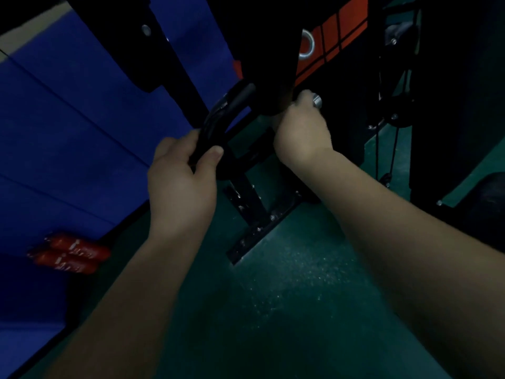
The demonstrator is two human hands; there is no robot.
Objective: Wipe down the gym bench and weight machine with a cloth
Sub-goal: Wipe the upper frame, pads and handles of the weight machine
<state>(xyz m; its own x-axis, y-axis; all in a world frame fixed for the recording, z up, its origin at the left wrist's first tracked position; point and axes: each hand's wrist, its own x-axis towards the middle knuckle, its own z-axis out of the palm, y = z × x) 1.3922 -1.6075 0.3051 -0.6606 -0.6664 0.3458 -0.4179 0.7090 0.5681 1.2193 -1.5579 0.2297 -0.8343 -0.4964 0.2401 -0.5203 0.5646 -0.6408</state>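
Nearest the camera, my two forearms reach forward over the dark green floor (273,310). My left hand (181,173) has its fingers and thumb curled round a black curved handle (218,124) that hangs low beside the weight machine (355,77). Just beyond it, the machine's black base bracket (257,214) is bolted to the floor. My right hand (300,129) is closed on something at the lower edge of the machine's frame, next to a small silver knob (317,101); what it holds is too dark to tell, and I cannot make out the cloth anywhere. Farther off, to the left, lie blue mats (68,132) with two red cylinders (71,251) at their edge; at top right sit orange panels (333,31). The step in hand looks like working along the machine's lower frame and handle. The next move calls for steadying the handle while rubbing along its curve.
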